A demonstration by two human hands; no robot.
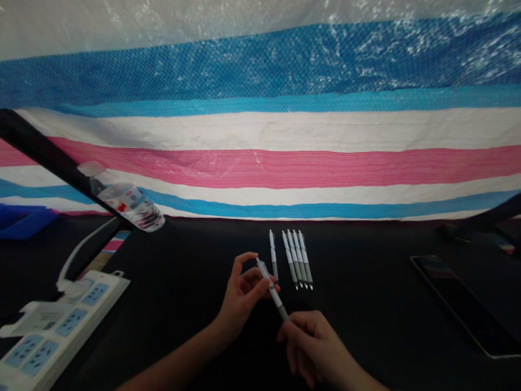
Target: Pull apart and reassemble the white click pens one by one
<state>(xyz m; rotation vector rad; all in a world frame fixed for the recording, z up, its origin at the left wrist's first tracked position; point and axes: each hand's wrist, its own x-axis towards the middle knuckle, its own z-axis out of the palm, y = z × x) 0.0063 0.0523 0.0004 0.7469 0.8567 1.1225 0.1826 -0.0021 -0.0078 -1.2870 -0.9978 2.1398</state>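
Observation:
A white pen with a grey grip (277,298) slants between my two hands above the black table. My left hand (244,288) pinches its upper barrel between thumb and fingers, with the index fingertip at the push button. Round the grey lower end are the closed fingers of my right hand (311,345), which hide the tip. Just beyond my left hand lies one similar pen (272,251), its lower end close behind my fingers. To the right of it, several more white and grey pens (299,260) lie side by side, buttons pointing away from me.
A white power strip (67,331) with a plugged-in cable is at the left. Behind it are a tilted clear bottle (132,203) and a blue tray (26,221). A dark phone (468,307) lies at the right. Striped sheeting (260,168) hangs behind the table.

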